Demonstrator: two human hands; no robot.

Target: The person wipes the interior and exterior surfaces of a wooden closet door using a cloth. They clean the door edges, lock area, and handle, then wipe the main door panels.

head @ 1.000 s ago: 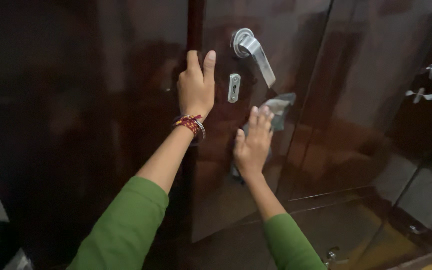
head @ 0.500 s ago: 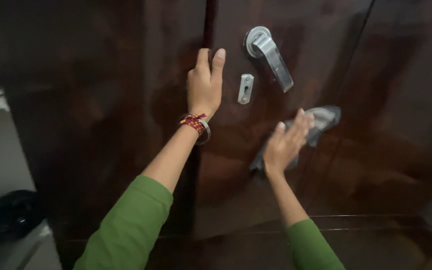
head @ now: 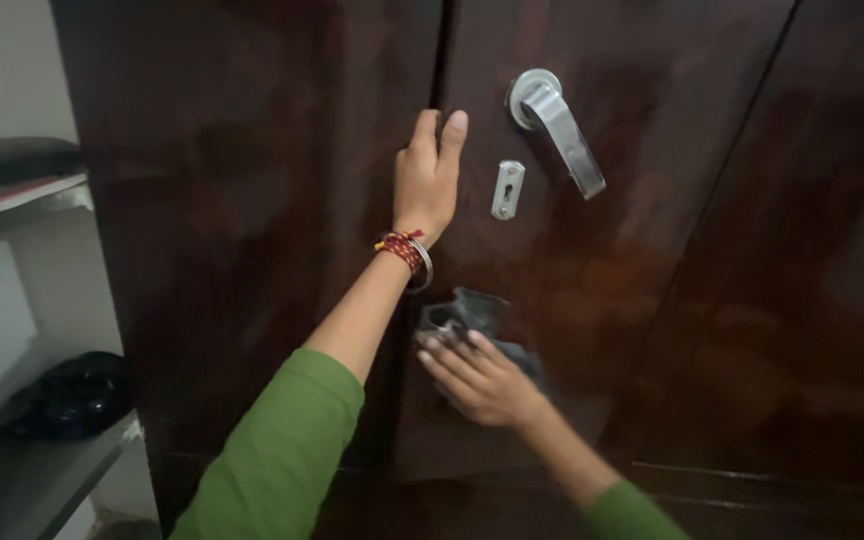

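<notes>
At the far left, pale shelves (head: 42,470) are seen beside the cupboard; a dark flat item (head: 12,160) lies on the upper shelf and a black bag (head: 72,395) rests on the lower one. The dark, glossy wooden door (head: 252,200) fills the middle of the view. The left hand (head: 430,180) is laid flat against the door at the edge of its panel, fingers straight and together, clamped on nothing; red thread and a metal bangle (head: 407,255) are worn at the wrist. Below it, the right hand (head: 477,375) is pressed, fingers spread, onto a grey cloth (head: 472,315), which is held flat against the door beneath the keyhole plate (head: 508,189). Further right, a silver lever handle (head: 560,125) is angled downward.
</notes>
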